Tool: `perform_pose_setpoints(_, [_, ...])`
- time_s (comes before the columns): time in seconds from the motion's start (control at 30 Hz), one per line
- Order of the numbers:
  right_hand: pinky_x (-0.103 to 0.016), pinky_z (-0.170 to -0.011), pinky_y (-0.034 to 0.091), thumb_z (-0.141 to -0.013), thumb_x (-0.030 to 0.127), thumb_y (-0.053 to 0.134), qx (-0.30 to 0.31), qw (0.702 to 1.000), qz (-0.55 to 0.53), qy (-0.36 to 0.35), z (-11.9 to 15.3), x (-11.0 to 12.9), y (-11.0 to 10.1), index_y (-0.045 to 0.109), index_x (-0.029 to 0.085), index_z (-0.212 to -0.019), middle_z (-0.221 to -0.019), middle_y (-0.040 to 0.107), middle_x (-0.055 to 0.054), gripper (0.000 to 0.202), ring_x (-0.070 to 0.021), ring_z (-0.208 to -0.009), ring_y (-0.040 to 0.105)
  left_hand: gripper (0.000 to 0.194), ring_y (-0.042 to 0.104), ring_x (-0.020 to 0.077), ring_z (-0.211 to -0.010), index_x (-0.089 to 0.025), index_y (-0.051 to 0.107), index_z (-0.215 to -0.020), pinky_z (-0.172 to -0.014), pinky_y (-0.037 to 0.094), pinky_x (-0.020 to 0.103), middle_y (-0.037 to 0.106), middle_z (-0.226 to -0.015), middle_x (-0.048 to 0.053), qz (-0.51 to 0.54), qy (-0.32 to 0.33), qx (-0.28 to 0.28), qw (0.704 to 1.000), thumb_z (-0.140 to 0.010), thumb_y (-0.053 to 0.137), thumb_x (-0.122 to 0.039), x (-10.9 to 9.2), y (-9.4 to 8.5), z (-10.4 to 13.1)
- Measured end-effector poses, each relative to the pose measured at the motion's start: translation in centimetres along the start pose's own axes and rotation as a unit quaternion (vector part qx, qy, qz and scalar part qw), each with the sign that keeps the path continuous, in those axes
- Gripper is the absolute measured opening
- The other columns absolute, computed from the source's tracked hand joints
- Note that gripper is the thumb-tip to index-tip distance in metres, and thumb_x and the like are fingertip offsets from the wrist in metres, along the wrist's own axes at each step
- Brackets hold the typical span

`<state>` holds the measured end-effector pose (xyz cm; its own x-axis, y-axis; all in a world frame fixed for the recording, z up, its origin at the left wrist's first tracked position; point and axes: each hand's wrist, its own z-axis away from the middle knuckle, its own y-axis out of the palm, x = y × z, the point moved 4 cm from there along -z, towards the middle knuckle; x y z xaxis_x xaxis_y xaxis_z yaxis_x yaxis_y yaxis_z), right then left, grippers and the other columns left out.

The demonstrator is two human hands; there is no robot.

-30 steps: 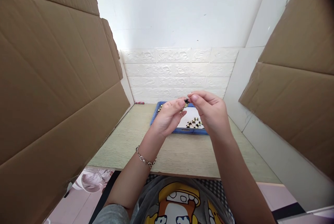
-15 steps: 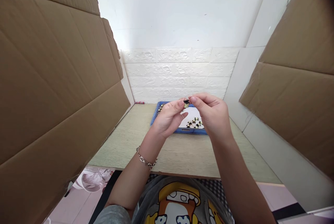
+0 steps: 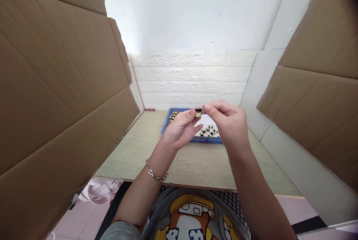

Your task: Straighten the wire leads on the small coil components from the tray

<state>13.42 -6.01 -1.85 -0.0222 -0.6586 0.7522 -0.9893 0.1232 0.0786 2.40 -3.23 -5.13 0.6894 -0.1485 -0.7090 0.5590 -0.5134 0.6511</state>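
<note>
Between thumb and fingers, my left hand (image 3: 180, 128) holds a small black and yellow coil part (image 3: 198, 113) above the blue tray (image 3: 205, 140). Thin wires seem to stick up from its top. My right hand (image 3: 231, 122) is pinched closed at the part's right side; whatever lies between those fingertips is too small to make out. Similar black and yellow parts (image 3: 209, 131) lie on a white sheet in the tray, and more (image 3: 173, 116) sit at its left end. Both hands hide the middle of the tray.
The tray stands on a pale wooden table (image 3: 195, 165). Large cardboard sheets rise on the left (image 3: 56, 75) and right (image 3: 316, 98). A small red tube (image 3: 149, 109) lies by the back wall, which has white brick-pattern panels (image 3: 192, 75).
The held part has shifted slightly and now shows more of its yellow side below the black top. My left hand has moved a little, uncovering more parts at the tray's left end.
</note>
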Motion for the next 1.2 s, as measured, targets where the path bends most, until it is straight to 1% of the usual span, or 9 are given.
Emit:
perform_pose_setpoints(0.2, [-0.017, -0.064, 0.048, -0.075, 0.024, 0.063, 0.053, 0.998, -0.021, 0.010, 0.1, 0.5, 0.1, 0.067, 0.021, -0.063, -0.064, 0.065, 0.004, 0.013, -0.0064, -0.066, 0.059, 0.023, 0.052, 0.0098, -0.076, -0.013, 0.065, -0.070, -0.068, 0.042, 0.025, 0.059, -0.077, -0.001, 0.008, -0.022, 0.028, 0.999, -0.062, 0.075, -0.032, -0.2, 0.4, 0.7])
perform_pose_setpoints(0.33, [-0.018, -0.066, 0.048, -0.077, 0.024, 0.062, 0.080, 0.997, -0.020, 0.002, 0.2, 0.9, 0.3, 0.067, 0.021, -0.067, -0.064, 0.065, 0.004, 0.011, -0.0066, -0.066, 0.059, 0.026, 0.052, 0.0093, -0.075, -0.013, 0.066, -0.076, -0.068, 0.045, 0.025, 0.060, -0.077, -0.001, 0.016, -0.036, 0.040, 0.998, -0.061, 0.076, -0.031, -0.1, 0.5, 1.1])
perform_pose_setpoints(0.47, [-0.017, -0.064, 0.048, -0.077, 0.023, 0.062, 0.082, 0.997, -0.005, -0.002, 0.2, 1.1, 0.3, 0.067, 0.021, -0.069, -0.063, 0.064, 0.004, 0.010, -0.0061, -0.065, 0.059, 0.025, 0.053, 0.0090, -0.076, -0.014, 0.065, -0.076, -0.068, 0.045, 0.025, 0.060, -0.077, -0.001, 0.023, -0.045, 0.036, 0.998, -0.060, 0.077, -0.030, 0.0, 0.2, 1.3])
perform_pose_setpoints(0.63, [-0.019, -0.065, 0.048, -0.077, 0.023, 0.062, 0.085, 0.996, -0.003, -0.002, 0.1, 1.0, 0.4, 0.064, 0.020, -0.065, -0.061, 0.062, 0.004, 0.013, -0.0069, -0.065, 0.059, 0.026, 0.053, 0.0091, -0.076, -0.015, 0.064, -0.077, -0.067, 0.046, 0.024, 0.060, -0.079, 0.000, 0.023, -0.053, 0.030, 0.998, -0.060, 0.077, -0.029, 0.2, 0.0, 1.5])
perform_pose_setpoints(0.87, [-0.025, -0.065, 0.049, -0.077, 0.026, 0.061, 0.099, 0.995, -0.013, 0.022, 0.1, 0.4, 0.6, 0.063, 0.019, -0.064, -0.062, 0.062, 0.001, 0.014, -0.0113, -0.066, 0.059, 0.026, 0.052, 0.0096, -0.075, -0.016, 0.064, -0.079, -0.067, 0.045, 0.024, 0.057, -0.079, 0.000, 0.014, -0.049, 0.041, 0.998, -0.061, 0.076, -0.031, 0.3, -0.1, 1.6])
perform_pose_setpoints(1.1, [-0.025, -0.065, 0.049, -0.077, 0.028, 0.061, 0.104, 0.994, -0.002, 0.024, 0.2, 0.1, 0.4, 0.063, 0.019, -0.064, -0.065, 0.063, 0.001, 0.015, -0.0116, -0.068, 0.059, 0.024, 0.052, 0.0108, -0.079, -0.017, 0.065, -0.077, -0.070, 0.043, 0.024, 0.058, -0.080, 0.001, -0.011, -0.030, 0.043, 0.999, -0.062, 0.076, -0.032, 0.2, -0.2, 1.5])
perform_pose_setpoints(1.2, [-0.024, -0.066, 0.048, -0.078, 0.028, 0.060, 0.119, 0.992, -0.006, 0.031, 0.3, -0.2, 0.5, 0.063, 0.019, -0.063, -0.066, 0.063, 0.001, 0.018, -0.0113, -0.069, 0.059, 0.023, 0.052, 0.0112, -0.080, -0.016, 0.066, -0.075, -0.070, 0.043, 0.024, 0.058, -0.079, 0.001, -0.019, -0.026, 0.050, 0.998, -0.061, 0.076, -0.032, 0.1, -0.1, 1.6])
